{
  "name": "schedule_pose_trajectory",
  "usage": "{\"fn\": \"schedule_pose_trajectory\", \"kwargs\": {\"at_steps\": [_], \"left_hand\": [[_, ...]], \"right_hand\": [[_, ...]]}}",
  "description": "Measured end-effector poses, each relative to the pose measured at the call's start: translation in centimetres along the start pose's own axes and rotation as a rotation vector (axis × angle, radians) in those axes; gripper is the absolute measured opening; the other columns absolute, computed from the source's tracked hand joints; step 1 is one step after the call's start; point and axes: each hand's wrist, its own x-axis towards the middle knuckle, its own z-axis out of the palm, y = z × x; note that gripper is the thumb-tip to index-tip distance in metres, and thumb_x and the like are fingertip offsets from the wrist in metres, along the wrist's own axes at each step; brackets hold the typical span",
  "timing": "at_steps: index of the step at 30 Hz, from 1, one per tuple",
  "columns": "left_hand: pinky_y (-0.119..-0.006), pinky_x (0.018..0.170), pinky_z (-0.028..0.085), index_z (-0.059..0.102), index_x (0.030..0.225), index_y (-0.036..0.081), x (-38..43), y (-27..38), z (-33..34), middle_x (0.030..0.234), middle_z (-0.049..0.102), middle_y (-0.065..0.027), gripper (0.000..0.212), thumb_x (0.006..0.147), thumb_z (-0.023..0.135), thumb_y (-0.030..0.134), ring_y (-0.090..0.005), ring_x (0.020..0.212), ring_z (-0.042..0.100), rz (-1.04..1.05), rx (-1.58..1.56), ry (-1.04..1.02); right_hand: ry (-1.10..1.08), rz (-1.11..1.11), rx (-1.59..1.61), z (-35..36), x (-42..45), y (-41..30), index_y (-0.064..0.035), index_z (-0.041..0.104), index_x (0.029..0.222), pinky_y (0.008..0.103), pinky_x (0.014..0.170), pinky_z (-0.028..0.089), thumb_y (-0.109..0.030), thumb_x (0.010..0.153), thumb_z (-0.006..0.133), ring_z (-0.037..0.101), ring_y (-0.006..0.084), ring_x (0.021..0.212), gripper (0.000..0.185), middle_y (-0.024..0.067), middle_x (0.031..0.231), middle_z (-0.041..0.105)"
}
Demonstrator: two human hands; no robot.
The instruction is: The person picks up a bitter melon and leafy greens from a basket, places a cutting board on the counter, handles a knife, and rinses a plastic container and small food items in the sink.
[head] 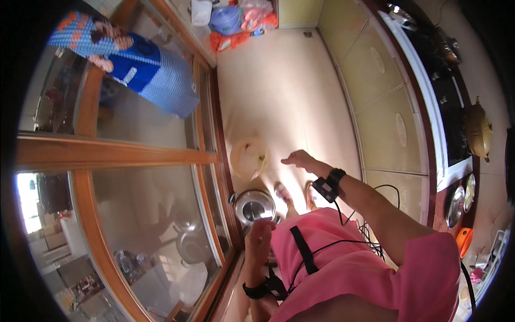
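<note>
My right hand (299, 159) hangs above the pale tiled floor with its fingers curled; nothing shows in it. A black wrist strap with a small box sits on that forearm. Left of this hand, a translucent yellowish basin (238, 174) stands on the floor with small green and brown scraps inside. Below the basin is a lidded metal pot (241, 201) with side handles. My left hand (259, 241) is bent near the pot's lower edge, overlapping it in view; its fingertips are unclear, and I cannot tell if it touches anything.
Wood-framed glass doors (120, 152) run along the left, with a checked blue apron (173, 84) seen at upper left. Cabinets (374, 68) and a counter with a black stove (450, 108) line the right. Bags and a blue tub (225, 20) lie at the far end. Cables hang by my waist.
</note>
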Motion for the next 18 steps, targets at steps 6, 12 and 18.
{"fn": "schedule_pose_trajectory", "kwargs": {"at_steps": [6,12,18], "left_hand": [[-0.026,0.071,0.044,0.055,0.1,0.0,-4.2,-7.9,-0.1,0.087,0.061,-0.0091,0.019,0.085,0.045,0.007,-0.0143,0.082,0.058,-0.194,-0.039,0.103],[-0.025,0.075,0.043,0.051,0.103,-0.002,-4.7,-13.7,-2.9,0.089,0.059,-0.009,0.019,0.087,0.045,0.007,-0.0152,0.083,0.057,-0.301,-0.167,0.212],[-0.027,0.078,0.045,0.05,0.104,-0.004,-3.3,-18.4,-5.0,0.091,0.058,-0.0123,0.02,0.086,0.042,0.0,-0.0172,0.085,0.057,-0.41,-0.275,0.407]], "right_hand": [[0.078,-0.137,-0.302,5.9,9.6,2.1,-0.0053,0.06,0.066,0.0298,0.051,0.038,-0.038,0.062,0.073,0.045,0.0136,0.053,0.035,0.0032,0.057,0.051],[0.183,-0.282,-0.684,11.3,20.1,2.0,-0.0048,0.064,0.067,0.0349,0.073,0.045,-0.036,0.06,0.07,0.058,0.0262,0.078,0.033,0.0113,0.071,0.061],[0.254,-0.193,-0.993,15.3,28.3,4.4,0.0077,0.059,0.084,0.0376,0.088,0.038,-0.017,0.066,0.063,0.043,0.0342,0.106,0.031,0.0175,0.113,0.045]]}}
